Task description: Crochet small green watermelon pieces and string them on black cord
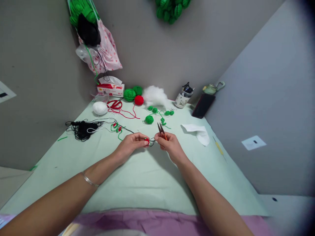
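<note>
My left hand (134, 143) pinches a small red knitted piece (147, 141) above the middle of the table. Black yarn (152, 141) runs from that piece to the fingertips of my right hand (169, 144). Held in the same right hand is a pair of thread snips (161, 130), orange at the handle, with dark blades pointing up and apart. Behind my left hand lie small red, white and green knitted pieces (118, 127), with a black strand leading toward them. Whatever my curled fingers cover is hidden.
At left sit a black yarn tangle (82, 130) and a white yarn ball (100, 108). Toward the back are a tissue box (112, 89), a red yarn ball (139, 100), white stuffing (155, 95), a jar (182, 99) and a phone (203, 105). A yellow-handled hook (219, 148) lies right.
</note>
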{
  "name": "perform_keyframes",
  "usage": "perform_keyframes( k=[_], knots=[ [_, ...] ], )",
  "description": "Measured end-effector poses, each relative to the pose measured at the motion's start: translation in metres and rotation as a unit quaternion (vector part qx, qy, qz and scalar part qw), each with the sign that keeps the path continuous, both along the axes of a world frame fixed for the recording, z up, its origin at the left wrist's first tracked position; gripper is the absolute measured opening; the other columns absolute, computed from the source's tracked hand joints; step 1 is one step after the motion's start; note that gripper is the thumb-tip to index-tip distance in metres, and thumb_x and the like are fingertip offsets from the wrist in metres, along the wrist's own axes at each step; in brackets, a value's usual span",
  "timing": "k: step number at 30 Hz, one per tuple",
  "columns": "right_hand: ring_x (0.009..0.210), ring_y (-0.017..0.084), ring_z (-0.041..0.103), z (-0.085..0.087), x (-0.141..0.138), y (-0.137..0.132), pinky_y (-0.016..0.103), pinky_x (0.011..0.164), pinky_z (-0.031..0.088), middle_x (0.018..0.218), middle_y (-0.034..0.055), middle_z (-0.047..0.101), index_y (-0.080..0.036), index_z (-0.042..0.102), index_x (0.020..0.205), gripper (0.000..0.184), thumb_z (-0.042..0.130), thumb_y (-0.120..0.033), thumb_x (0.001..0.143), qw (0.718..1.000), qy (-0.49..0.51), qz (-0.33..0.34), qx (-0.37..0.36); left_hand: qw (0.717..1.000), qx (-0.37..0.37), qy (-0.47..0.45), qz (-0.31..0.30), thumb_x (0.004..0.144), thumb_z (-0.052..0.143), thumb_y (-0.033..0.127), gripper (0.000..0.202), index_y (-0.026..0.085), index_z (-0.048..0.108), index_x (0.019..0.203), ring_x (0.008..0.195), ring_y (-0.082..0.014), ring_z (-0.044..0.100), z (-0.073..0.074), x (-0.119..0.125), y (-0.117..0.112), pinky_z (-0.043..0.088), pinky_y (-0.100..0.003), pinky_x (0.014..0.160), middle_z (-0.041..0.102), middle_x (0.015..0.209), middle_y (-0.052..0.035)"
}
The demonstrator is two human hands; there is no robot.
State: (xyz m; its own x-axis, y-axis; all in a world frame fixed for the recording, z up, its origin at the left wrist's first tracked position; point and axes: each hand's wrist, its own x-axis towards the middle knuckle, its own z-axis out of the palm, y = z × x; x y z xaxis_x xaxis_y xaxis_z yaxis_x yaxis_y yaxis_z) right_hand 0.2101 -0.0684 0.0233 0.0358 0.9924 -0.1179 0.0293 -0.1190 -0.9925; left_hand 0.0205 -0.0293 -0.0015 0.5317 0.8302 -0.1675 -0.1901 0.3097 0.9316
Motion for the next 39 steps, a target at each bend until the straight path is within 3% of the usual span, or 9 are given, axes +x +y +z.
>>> perform_keyframes(
  k=[3,7,12,16,28,39],
  knots=[
    [0.052,0.008,0.032,0.001,0.003,0.000,0.023,0.047,0.025,0.065,-0.0041,0.047,-0.017,0.062,0.084,0.031,0.068,-0.047,0.078,0.999,-0.030,-0.017,0.019,1.000,-0.014,-0.013,0.010,0.070,0.083,0.028,0.026,0.015,0.073,0.090,0.079,-0.0174,0.070,0.002,-0.001,0.000,0.052,-0.031,0.083,0.074,0.084,-0.0053],
    [0.052,0.009,0.034,0.011,0.009,-0.005,0.023,0.048,0.028,0.069,-0.0024,0.052,-0.019,0.058,0.102,0.040,0.048,-0.057,0.092,0.995,-0.079,0.012,0.063,0.998,-0.034,-0.051,0.029,0.070,0.083,0.026,0.024,0.014,0.073,0.088,0.082,-0.0157,0.069,0.006,-0.002,0.001,0.052,-0.033,0.091,0.072,0.087,-0.0040],
    [0.059,0.011,0.042,0.024,0.009,-0.012,0.024,0.057,0.033,0.068,-0.0021,0.054,-0.018,0.062,0.092,0.039,0.043,-0.052,0.098,0.969,-0.207,0.106,0.088,0.993,-0.053,-0.094,0.041,0.073,0.081,0.021,0.020,0.013,0.072,0.089,0.087,-0.0147,0.069,0.009,-0.003,0.002,0.051,-0.032,0.097,0.072,0.089,-0.0043],
    [0.064,0.012,0.046,0.025,0.005,-0.013,0.025,0.063,0.035,0.067,-0.0027,0.053,-0.017,0.063,0.088,0.041,0.040,-0.050,0.100,0.952,-0.248,0.156,0.089,0.993,-0.052,-0.103,0.039,0.076,0.079,0.020,0.018,0.013,0.072,0.091,0.088,-0.0147,0.069,0.009,-0.004,0.003,0.052,-0.031,0.097,0.073,0.089,-0.0042],
    [0.062,0.011,0.041,0.022,-0.001,-0.015,0.025,0.061,0.031,0.065,-0.0044,0.046,-0.018,0.057,0.078,0.037,0.047,-0.049,0.097,0.959,-0.244,0.136,0.055,0.994,-0.026,-0.102,0.022,0.079,0.077,0.021,0.018,0.014,0.072,0.095,0.090,-0.0139,0.069,0.007,-0.002,-0.001,0.053,-0.028,0.096,0.073,0.090,-0.0030],
    [0.052,0.009,0.031,0.009,-0.006,-0.010,0.024,0.052,0.024,0.055,-0.0062,0.040,-0.018,0.060,0.080,0.035,0.050,-0.048,0.094,0.986,-0.112,0.120,0.006,0.989,-0.063,-0.132,0.003,0.078,0.078,0.017,0.018,0.013,0.073,0.094,0.085,-0.0122,0.070,0.009,-0.003,-0.001,0.055,-0.023,0.090,0.074,0.087,-0.0024]
  ],
)
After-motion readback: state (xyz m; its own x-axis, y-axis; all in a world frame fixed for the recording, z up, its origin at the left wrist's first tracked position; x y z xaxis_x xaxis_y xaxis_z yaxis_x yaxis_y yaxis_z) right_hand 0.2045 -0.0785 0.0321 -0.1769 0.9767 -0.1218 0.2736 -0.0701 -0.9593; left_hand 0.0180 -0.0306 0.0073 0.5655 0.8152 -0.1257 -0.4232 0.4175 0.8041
